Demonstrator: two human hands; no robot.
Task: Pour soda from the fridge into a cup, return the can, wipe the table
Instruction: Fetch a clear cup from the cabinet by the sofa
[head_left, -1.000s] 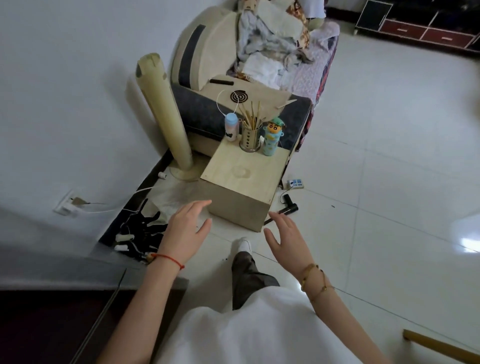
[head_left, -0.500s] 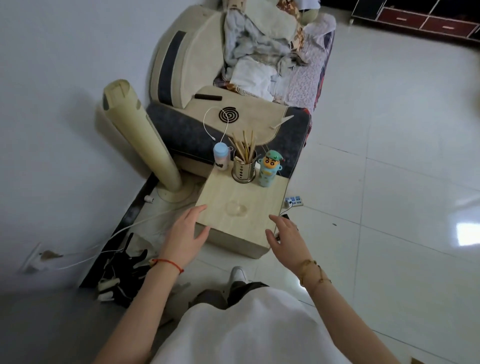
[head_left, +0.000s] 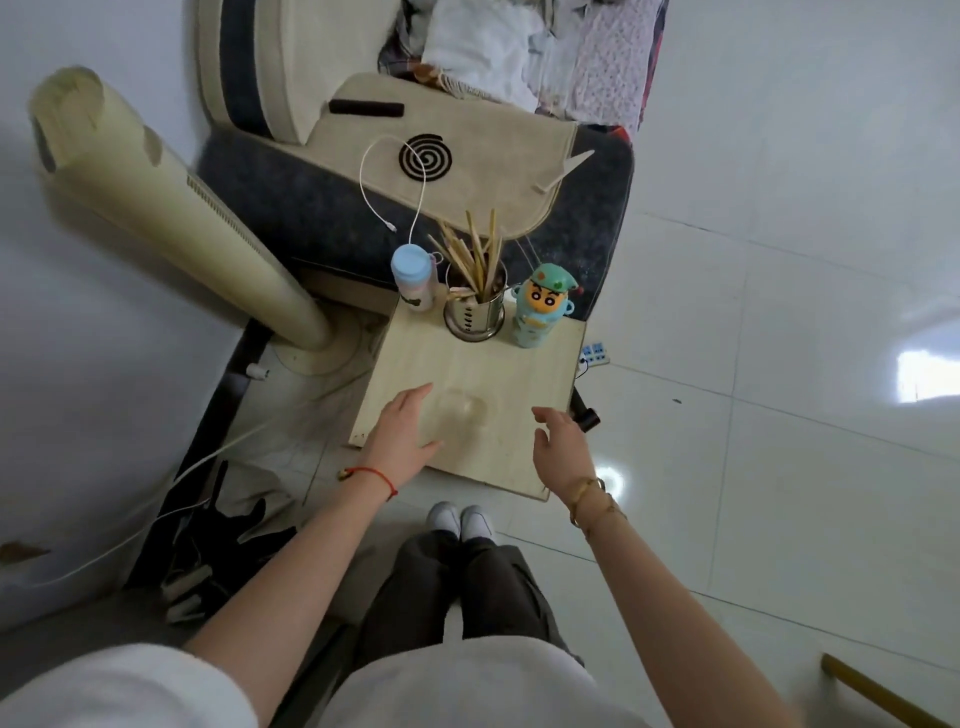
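Observation:
A small light wooden table (head_left: 540, 374) stands right in front of me. On its middle rests a clear cup (head_left: 462, 410), hard to make out against the wood. My left hand (head_left: 402, 431) hovers open just left of the cup, fingers pointing at it. My right hand (head_left: 558, 441) is open over the table's right front part, a little right of the cup. Neither hand holds anything. No soda can, fridge or cloth shows.
At the table's back edge stand a blue-lidded bottle (head_left: 413, 280), a metal holder with chopsticks (head_left: 475, 306) and a cartoon-figure bottle (head_left: 543, 304). A tall cream tower fan (head_left: 156, 208) leans at the left. A sofa (head_left: 415, 156) lies behind. Cables and a power strip (head_left: 595, 353) lie on the tiled floor.
I have stepped up to the table, which now lies directly below me. Both hands have moved forward over its top, either side of the cup.

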